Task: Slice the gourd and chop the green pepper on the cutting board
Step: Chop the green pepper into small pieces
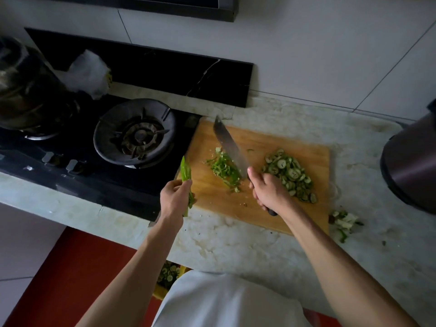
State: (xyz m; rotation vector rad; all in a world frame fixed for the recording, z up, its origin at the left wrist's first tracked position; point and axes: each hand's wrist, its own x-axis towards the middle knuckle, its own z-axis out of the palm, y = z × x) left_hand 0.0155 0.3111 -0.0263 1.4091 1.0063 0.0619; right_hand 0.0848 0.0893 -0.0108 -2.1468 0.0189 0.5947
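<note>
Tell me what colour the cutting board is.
Light orange-brown wood, the cutting board shows best in the head view.

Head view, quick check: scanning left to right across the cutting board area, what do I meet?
Left hand holding a green pepper piece → chopped pepper pile → knife gripped by the right hand → gourd slices → scraps on the counter off the cutting board.

The room is dim and a bit gray. The stove (94,147) side on the left is very dark. The wall (306,55) looks lighter. Straight lines bend near the edges, and far corners look soft and blurry.
</note>
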